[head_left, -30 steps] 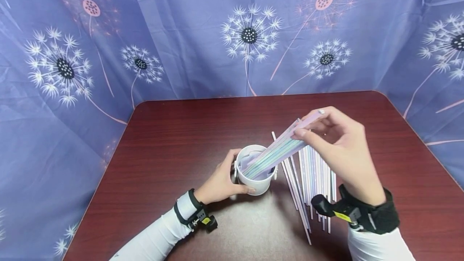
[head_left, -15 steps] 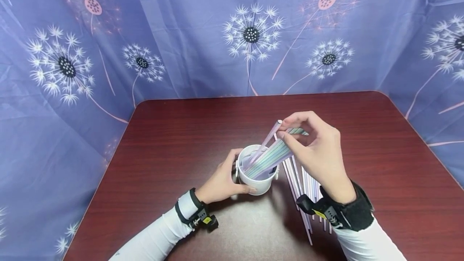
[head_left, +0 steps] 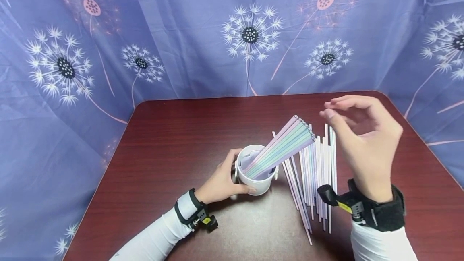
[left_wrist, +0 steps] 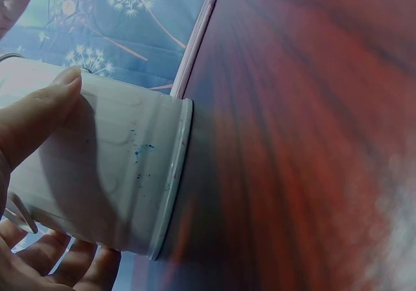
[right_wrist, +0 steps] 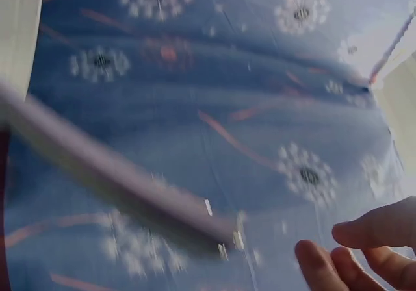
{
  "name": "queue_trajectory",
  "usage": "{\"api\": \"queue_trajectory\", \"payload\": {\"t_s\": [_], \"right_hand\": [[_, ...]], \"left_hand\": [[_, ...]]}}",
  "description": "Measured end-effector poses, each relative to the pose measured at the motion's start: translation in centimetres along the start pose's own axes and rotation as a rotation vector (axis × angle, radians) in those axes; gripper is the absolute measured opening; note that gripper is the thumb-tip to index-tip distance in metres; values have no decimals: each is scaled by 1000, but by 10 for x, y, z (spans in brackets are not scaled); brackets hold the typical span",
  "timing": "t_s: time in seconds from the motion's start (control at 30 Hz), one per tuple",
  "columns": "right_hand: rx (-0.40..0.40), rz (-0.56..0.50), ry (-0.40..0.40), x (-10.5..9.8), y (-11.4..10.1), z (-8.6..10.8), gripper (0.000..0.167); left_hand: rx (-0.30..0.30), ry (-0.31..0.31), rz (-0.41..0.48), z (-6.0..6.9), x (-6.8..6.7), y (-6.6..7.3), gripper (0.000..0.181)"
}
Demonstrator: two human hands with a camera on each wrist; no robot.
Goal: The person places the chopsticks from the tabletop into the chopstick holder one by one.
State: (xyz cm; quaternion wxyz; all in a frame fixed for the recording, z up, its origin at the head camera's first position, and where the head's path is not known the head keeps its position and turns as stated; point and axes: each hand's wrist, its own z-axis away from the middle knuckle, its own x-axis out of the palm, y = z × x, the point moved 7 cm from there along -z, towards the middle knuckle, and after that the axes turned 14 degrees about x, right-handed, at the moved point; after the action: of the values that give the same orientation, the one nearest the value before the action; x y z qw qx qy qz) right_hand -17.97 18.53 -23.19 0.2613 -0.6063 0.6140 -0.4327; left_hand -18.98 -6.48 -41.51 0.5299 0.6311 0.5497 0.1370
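1 bundle of pastel straws (head_left: 279, 148) is leaned in a white bucket (head_left: 266, 184), tilted toward the surface's far right corner. The bucket is gripped by the left hand (head_left: 221, 180), thumb and fingers wrapped around its side. The right hand (head_left: 369, 140) is raised nearer the right edge, fingers loosely bent, nothing held. Loose straws (head_left: 324, 172) are spread on the surface (head_left: 181, 128) between.
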Motion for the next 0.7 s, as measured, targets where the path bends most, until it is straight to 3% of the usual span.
{"api": "queue_trajectory", "payload": {"t_s": [0.07, 0.13, 0.27, 0.37, 0.5, 0.7], "right_hand": [[8, 51, 44, -13, 3, -7, 23], [33, 192, 102, -27, 10, -14, 22], [103, 645, 213, -57, 34, -29, 20], [161, 915, 214, -77, 60, -40, 21], [272, 1132, 112, -96, 102, -50, 25], [568, 1320, -181, -121, 175, -45, 25]], "left_hand": [[0, -1, 3, 0, 0, 0, 91], [4, -2, 6, -1, 0, 0, 91], [7, -3, 14, -1, -1, 0, 90], [6, -4, 13, -1, -1, 0, 91], [18, -7, -1, 0, -1, 0, 90], [26, -4, 12, -1, 1, -2, 90]]}}
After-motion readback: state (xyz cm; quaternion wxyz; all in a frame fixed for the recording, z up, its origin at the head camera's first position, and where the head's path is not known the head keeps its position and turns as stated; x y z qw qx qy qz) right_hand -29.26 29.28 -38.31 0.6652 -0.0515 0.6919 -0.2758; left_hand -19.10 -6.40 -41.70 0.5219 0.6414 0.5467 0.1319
